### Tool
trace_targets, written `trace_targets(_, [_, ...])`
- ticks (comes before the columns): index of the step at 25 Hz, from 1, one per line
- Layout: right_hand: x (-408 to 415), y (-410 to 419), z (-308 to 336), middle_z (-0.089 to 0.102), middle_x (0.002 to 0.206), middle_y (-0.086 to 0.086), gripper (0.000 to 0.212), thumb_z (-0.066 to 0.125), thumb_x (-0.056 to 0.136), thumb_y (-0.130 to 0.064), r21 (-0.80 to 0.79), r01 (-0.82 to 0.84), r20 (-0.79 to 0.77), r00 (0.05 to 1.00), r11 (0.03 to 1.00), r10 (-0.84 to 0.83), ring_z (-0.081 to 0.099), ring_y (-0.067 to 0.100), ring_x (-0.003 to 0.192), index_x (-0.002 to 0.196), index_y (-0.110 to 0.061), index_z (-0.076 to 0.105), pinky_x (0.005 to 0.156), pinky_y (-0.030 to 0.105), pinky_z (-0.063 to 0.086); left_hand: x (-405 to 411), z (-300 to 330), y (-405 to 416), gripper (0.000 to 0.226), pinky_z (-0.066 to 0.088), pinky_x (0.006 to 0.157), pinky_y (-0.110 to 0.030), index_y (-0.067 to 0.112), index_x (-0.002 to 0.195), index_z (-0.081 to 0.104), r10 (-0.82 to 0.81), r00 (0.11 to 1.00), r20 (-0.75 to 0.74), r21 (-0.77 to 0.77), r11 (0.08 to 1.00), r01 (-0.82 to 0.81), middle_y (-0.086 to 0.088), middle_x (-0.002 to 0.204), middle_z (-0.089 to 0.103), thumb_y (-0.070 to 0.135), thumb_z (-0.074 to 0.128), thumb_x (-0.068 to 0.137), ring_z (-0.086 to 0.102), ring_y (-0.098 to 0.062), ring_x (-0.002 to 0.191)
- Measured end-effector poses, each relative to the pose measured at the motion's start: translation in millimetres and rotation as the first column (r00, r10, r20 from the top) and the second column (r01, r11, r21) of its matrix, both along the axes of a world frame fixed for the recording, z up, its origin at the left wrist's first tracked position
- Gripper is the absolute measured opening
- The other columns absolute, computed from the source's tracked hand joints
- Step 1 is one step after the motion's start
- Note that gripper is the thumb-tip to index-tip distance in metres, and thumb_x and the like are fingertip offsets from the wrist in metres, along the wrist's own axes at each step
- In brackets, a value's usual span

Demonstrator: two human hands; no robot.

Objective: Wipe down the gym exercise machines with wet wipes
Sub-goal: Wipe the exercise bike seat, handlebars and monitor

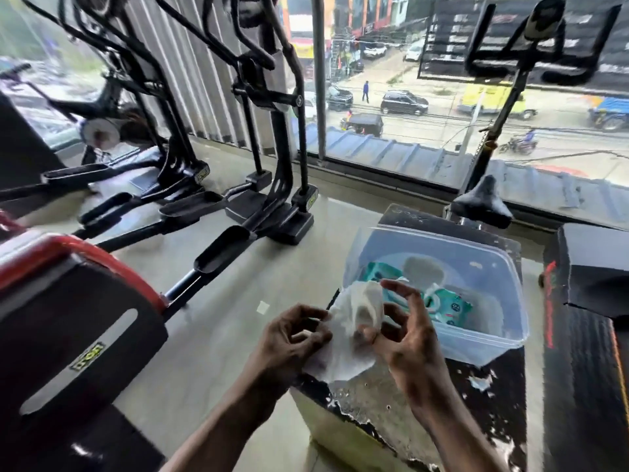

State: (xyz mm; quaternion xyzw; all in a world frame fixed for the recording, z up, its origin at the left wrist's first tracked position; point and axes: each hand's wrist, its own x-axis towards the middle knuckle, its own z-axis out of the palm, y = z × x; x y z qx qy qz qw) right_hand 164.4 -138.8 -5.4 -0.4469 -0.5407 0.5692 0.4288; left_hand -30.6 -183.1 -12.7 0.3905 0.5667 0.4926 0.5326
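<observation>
Both hands' grips grasp one crumpled white wet wipe point(350, 335): the left hand point(292, 338) pinches its left edge, the right hand point(405, 332) its right side, over the near-left corner of a clear plastic tub point(483, 349) holding a teal wipes packet point(449, 306) on the peeling black counter point(476, 396). Black elliptical machines point(272, 131) stand beyond.

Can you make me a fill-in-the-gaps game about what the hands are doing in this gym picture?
1. Both hands, left hand and right hand, hold a crumpled white ____.
2. The teal wipes packet lies inside a clear plastic ____.
3. The black bicycle saddle stands in front of the ____.

Missing words: wet wipe; tub; window
</observation>
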Motion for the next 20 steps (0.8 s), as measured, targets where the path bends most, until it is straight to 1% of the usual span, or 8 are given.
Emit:
trace_targets(2, [-25.8, -14.3, -3.5, 0.076, 0.112, -0.006, 0.062, 0.080, 0.085, -0.002, -0.037, -0.096, 0.019, 0.995, 0.995, 0.097, 0.074, 0.016, 0.099, 0.126, -0.041, 0.054, 0.082, 0.038, 0.061, -21.5, -1.5, -28.3, 0.028, 0.055, 0.063, -0.027, 0.015, 0.116, 0.071, 0.041, 0.998, 0.041, -0.047, 0.998, -0.039, -0.008, 0.099, 0.076, 0.013, 0.081, 0.089, 0.069, -0.018, 0.084])
trace_targets(5, [-79.0, -35.6, 5.1, 0.077, 0.103, 0.001, 0.055, 0.077, 0.085, 0.002, -0.061, -0.230, 0.013, 0.973, 0.971, 0.231, 0.076, 0.022, 0.089, 0.123, -0.034, 0.059, 0.069, 0.034, 0.061, -67.6, 0.0, -71.1, 0.031, 0.060, 0.071, -0.039, 0.016, 0.120, 0.072, 0.165, 0.985, 0.059, -0.060, 0.985, -0.162, -0.011, 0.096, 0.073, 0.007, 0.077, 0.091, 0.071, -0.026, 0.086])
trace_targets(8, [-141.1, -62.0, 16.6, 0.077, 0.100, 0.005, 0.047, 0.076, 0.087, -0.004, -0.056, -0.325, 0.002, 0.946, 0.944, 0.325, 0.076, 0.025, 0.086, 0.123, -0.029, 0.059, 0.061, 0.034, 0.060, -121.9, 0.2, -114.5, 0.038, 0.059, 0.069, -0.036, 0.015, 0.124, 0.070, 0.278, 0.957, 0.082, -0.039, 0.961, -0.275, -0.009, 0.093, 0.073, 0.003, 0.077, 0.089, 0.072, -0.027, 0.083])
trace_targets(10, [-179.7, -80.2, 18.0, 0.076, 0.103, 0.005, 0.052, 0.077, 0.087, -0.002, -0.055, -0.373, 0.029, 0.926, 0.926, 0.375, 0.076, 0.028, 0.087, 0.126, -0.031, 0.057, 0.067, 0.043, 0.062, -158.4, 2.7, -140.0, 0.040, 0.058, 0.066, -0.033, 0.015, 0.125, 0.068, 0.316, 0.944, 0.096, -0.029, 0.949, -0.314, -0.008, 0.092, 0.073, 0.001, 0.076, 0.089, 0.072, -0.026, 0.081])
trace_targets(12, [-234.4, -104.4, 16.8, 0.075, 0.111, 0.005, 0.066, 0.075, 0.085, 0.007, -0.065, -0.464, 0.043, 0.883, 0.883, 0.467, 0.076, 0.030, 0.094, 0.130, -0.036, 0.053, 0.077, 0.049, 0.063, -211.9, 7.6, -173.6, 0.043, 0.059, 0.067, -0.035, 0.017, 0.128, 0.066, 0.359, 0.926, 0.114, 0.007, 0.932, -0.362, -0.007, 0.093, 0.074, 0.002, 0.077, 0.089, 0.072, -0.024, 0.081])
trace_targets(15, [-329.6, -143.0, 11.8, 0.075, 0.114, 0.006, 0.078, 0.064, 0.084, 0.020, -0.047, -0.574, 0.076, 0.814, 0.818, 0.576, 0.074, 0.030, 0.100, 0.134, -0.039, 0.050, 0.084, 0.046, 0.061, -299.3, 11.7, -232.7, 0.050, 0.059, 0.072, -0.037, 0.023, 0.131, 0.061, 0.449, 0.886, 0.116, 0.034, 0.890, -0.455, -0.004, 0.101, 0.075, 0.005, 0.079, 0.088, 0.071, -0.023, 0.083])
trace_targets(18, [-416.4, -185.6, 18.1, 0.078, 0.102, 0.006, 0.073, 0.062, 0.085, 0.020, 0.019, -0.599, 0.099, 0.798, 0.801, 0.594, 0.076, 0.027, 0.092, 0.128, -0.038, 0.056, 0.074, 0.036, 0.060, -370.6, 13.4, -296.0, 0.053, 0.057, 0.066, -0.030, 0.022, 0.132, 0.063, 0.537, 0.834, 0.131, 0.054, 0.836, -0.546, -0.003, 0.103, 0.075, 0.000, 0.080, 0.086, 0.071, -0.019, 0.080])
trace_targets(20, [-472.4, -214.5, 19.9, 0.076, 0.081, 0.003, 0.069, 0.062, 0.083, 0.022, 0.110, -0.615, 0.126, 0.788, 0.781, 0.603, 0.075, 0.018, 0.079, 0.120, -0.037, 0.063, 0.068, 0.031, 0.056, -414.2, 15.6, -338.9, 0.055, 0.055, 0.062, -0.026, 0.020, 0.128, 0.068, 0.584, 0.799, 0.144, 0.068, 0.800, -0.597, -0.004, 0.096, 0.073, -0.004, 0.084, 0.080, 0.068, -0.015, 0.076])
